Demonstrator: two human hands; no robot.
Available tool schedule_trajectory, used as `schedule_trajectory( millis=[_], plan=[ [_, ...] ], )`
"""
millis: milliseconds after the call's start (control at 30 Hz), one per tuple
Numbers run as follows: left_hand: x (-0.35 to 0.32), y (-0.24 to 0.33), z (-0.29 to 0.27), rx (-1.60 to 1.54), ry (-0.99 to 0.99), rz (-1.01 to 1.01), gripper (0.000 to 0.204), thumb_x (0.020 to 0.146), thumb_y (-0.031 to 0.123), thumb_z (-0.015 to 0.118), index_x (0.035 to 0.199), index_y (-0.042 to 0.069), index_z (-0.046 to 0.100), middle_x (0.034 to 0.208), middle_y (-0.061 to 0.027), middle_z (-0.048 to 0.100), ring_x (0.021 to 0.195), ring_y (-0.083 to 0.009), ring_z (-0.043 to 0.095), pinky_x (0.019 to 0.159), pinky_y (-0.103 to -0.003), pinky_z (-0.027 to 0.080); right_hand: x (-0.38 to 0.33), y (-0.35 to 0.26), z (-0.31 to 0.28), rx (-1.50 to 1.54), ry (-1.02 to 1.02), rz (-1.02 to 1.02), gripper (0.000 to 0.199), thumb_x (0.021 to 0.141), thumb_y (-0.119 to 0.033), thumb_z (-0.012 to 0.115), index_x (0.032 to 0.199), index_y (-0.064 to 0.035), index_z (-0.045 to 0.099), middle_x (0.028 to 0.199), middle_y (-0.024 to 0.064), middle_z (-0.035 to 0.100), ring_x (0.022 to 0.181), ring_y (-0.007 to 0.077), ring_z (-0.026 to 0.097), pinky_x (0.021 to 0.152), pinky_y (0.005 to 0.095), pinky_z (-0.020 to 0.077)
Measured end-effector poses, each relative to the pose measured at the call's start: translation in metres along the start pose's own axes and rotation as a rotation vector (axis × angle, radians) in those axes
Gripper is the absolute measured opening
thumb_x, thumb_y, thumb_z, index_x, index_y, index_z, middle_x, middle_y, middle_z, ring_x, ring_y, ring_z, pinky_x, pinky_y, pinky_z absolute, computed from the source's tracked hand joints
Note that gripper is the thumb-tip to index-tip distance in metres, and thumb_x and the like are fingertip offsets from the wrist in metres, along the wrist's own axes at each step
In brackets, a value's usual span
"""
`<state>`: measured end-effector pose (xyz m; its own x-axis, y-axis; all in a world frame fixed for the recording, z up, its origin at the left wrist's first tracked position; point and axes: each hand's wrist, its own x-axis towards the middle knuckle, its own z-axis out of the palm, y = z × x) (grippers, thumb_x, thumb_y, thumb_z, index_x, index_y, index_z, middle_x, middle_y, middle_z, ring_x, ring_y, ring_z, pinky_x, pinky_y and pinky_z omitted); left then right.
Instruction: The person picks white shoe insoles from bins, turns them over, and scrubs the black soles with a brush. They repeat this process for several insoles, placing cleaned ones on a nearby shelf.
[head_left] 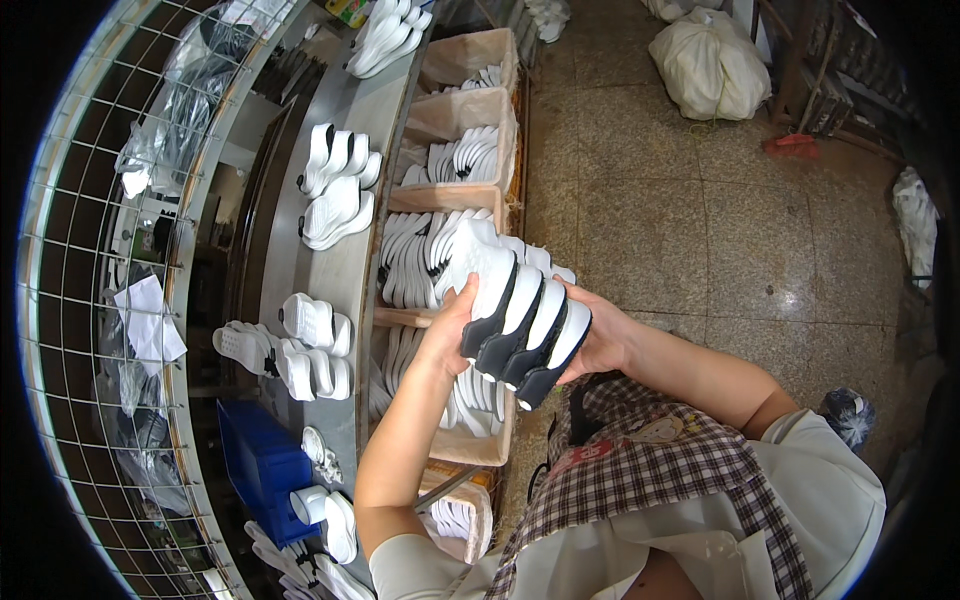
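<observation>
Your left hand (452, 322) and right hand (598, 340) press from either side on a fanned stack of white-and-black shoe soles (522, 322), held above the bins (470, 440) beside the counter (345, 265). They look light, springy (likely to slide apart); squeeze at mid-length.

White soles (520, 310) with black heels; checked apron (650, 470); blue bin (262, 462).

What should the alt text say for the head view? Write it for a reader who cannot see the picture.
A person's left hand and right hand hold a stack of white shoe soles with black heels between them, above wooden bins of white soles. To the left, more soles lie along a grey conveyor.
</observation>
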<state>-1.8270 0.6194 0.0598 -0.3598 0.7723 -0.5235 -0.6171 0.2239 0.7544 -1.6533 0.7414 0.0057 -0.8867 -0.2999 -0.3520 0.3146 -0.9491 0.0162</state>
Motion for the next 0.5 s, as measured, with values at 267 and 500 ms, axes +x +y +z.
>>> schedule_trajectory(
  millis=[267,500],
  plan=[
    [0.005,0.003,0.002,0.006,-0.004,-0.008,0.072,0.094,0.035,0.051,0.136,-0.006,0.009,0.119,-0.0228,0.050,0.101,-0.0268,0.061,0.079,-0.036,0.056,-0.008,-0.005,0.006,-0.068,-0.022,-0.014,0.076,0.087,-0.064,0.041,0.142,-0.0135,0.030,0.146,0.0199,0.027,0.135,0.0412,0.023,0.102,0.0660,0.0203],
    [-0.012,0.003,0.029,0.087,0.063,0.144,0.062,0.095,0.032,0.050,0.141,0.006,0.017,0.123,-0.0180,0.050,0.103,-0.0261,0.060,0.075,-0.036,0.057,-0.016,-0.009,0.035,-0.394,0.117,-0.367,0.066,0.096,-0.048,0.037,0.144,-0.0093,0.017,0.141,0.0165,0.036,0.127,0.0336,0.040,0.101,0.0505,0.0377]
  ],
)
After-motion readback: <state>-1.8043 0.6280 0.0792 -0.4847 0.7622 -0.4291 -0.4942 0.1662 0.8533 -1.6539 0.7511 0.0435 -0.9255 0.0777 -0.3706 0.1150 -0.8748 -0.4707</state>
